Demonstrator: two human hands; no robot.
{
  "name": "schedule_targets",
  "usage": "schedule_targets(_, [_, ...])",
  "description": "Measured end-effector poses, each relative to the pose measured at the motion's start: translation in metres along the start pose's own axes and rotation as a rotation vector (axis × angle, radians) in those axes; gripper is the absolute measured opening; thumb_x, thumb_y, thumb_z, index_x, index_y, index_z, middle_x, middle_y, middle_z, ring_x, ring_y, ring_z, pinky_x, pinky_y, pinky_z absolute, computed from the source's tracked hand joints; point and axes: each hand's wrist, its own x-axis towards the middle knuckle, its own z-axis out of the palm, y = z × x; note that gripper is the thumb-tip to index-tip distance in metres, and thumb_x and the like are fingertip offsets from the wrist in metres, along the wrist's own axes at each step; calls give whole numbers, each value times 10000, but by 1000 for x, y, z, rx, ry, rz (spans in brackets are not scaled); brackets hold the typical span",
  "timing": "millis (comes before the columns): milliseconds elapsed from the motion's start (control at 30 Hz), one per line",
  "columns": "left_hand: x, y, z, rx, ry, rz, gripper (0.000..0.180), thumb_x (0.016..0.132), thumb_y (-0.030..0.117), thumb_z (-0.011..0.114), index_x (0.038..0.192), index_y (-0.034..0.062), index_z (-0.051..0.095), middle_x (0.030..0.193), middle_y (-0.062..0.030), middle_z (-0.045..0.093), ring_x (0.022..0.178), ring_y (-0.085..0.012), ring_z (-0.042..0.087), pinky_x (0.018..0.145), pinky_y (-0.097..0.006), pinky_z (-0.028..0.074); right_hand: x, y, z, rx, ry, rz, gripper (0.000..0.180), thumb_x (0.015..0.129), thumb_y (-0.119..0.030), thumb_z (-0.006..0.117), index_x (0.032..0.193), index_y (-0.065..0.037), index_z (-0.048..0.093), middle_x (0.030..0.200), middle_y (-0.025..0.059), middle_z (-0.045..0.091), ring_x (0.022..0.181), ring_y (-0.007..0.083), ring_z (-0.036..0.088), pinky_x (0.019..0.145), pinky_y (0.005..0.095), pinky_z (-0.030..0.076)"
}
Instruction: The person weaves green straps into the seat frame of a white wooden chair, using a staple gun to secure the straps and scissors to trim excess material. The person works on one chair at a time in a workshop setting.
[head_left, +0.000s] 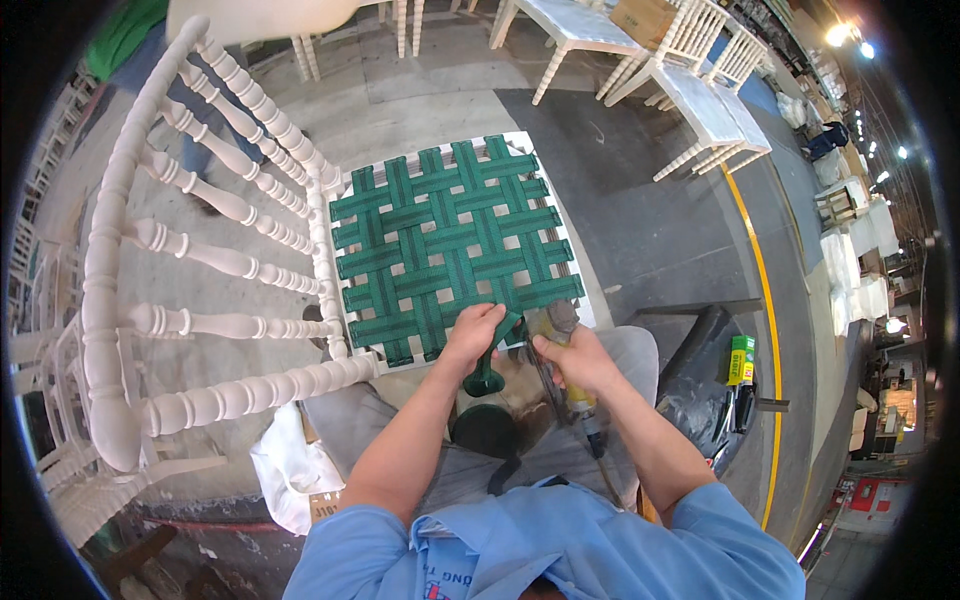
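Observation:
A white chair with a turned-spindle back (215,262) lies in front of me, its seat frame (587,305) crossed by woven green webbing (450,235). At the near edge of the seat, the fingers of my left hand (474,335) are closed on a loose green webbing strap (487,375) that hangs down toward my lap. Below it is a dark green round shape (485,430), perhaps the webbing roll. My right hand (580,358) grips a grey and yellow staple gun (562,318), its head close to the seat's near right corner. A hose trails from the tool toward me.
A black plastic-covered surface (690,380) to my right bears a green and yellow box (741,360). A white bag (292,470) lies at my left. White chairs (690,105) stand on the far right floor beside a yellow line (765,280). Another person (150,60) is at the upper left.

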Motion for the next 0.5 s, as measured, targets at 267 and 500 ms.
schedule_targets(267, [-4, 10, -4, -90, -30, -79, 352, 1057, 329, 524, 975, 33, 695, 748, -7, 626, 539, -106, 535, 431, -276, 422, -3, -3, 13, -22, 18, -23, 388, 953, -312, 743, 1175, -22, 613, 842, 51, 661, 512, 123, 576, 449, 300, 472])
schedule_targets(500, [-4, 10, -13, -207, -59, -99, 348, 1051, 322, 529, 1002, 13, 681, 739, -16, 636, 518, -123, 538, 431, -282, 436, -4, 0, 23, -9, -16, -30, 395, 950, -319, 748, 1152, -14, 599, 854, 54, 665, 522, 126, 581, 452, 292, 473])
